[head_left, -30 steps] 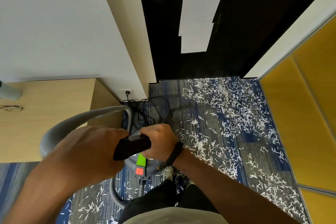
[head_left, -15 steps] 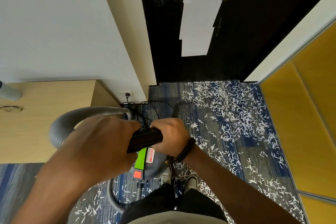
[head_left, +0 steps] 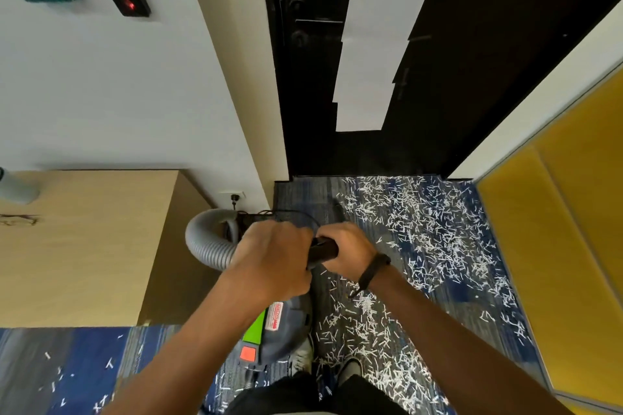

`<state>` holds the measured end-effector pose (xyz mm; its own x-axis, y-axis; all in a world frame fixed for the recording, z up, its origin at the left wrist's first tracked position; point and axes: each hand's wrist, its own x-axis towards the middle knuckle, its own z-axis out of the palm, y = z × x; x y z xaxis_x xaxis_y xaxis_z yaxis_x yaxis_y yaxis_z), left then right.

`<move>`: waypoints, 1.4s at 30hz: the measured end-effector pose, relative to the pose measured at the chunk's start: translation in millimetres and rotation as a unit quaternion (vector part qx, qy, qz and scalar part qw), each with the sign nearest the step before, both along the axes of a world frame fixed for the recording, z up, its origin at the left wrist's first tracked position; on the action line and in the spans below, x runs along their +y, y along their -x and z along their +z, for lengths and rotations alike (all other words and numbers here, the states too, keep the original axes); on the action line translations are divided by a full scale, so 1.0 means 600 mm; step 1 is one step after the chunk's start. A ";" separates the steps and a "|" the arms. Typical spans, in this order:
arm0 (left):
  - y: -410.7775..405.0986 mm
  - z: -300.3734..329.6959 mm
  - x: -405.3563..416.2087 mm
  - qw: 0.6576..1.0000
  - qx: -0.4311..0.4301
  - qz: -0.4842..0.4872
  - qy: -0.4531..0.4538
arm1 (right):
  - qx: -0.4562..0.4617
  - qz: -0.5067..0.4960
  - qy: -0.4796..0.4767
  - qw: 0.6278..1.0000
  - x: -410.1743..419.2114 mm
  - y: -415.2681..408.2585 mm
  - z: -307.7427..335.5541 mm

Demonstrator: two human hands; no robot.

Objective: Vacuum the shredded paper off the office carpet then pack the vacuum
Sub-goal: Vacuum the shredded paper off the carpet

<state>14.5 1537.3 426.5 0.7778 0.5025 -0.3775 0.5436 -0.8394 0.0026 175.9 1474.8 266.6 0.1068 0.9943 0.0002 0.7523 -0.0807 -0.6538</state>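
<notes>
Barely begun, by the look of it; shredded paper [head_left: 435, 232] thick across the blue carpet [head_left: 381, 280] from the doorway edge down to the shoes, thinner toward the lower left corner; packing not yet started; both hands clenched round the black wand [head_left: 322, 250], left hand [head_left: 273, 259] beside the grey hose [head_left: 205, 239], right hand [head_left: 347, 251] just ahead of it; vacuum [head_left: 279, 330] on the carpet below the hands, near the desk [head_left: 87, 246] edge; red-and-white label there, too small to read

The left hand [head_left: 273, 259] hides most of the black wand [head_left: 323, 249].
</notes>
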 end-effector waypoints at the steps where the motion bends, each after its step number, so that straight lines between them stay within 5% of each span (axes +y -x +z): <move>1: 0.003 0.002 -0.005 1.000 -0.001 -0.003 0.006 | -0.003 -0.002 0.008 1.000 -0.008 0.003 -0.005; 24: -0.009 -0.062 0.082 0.997 -0.065 0.020 -0.041 | -0.098 0.008 0.027 0.995 0.098 -0.026 -0.021; 42: -0.111 -0.069 0.107 0.997 -0.071 0.015 -0.026 | -0.065 -0.020 0.026 0.997 0.110 -0.129 -0.026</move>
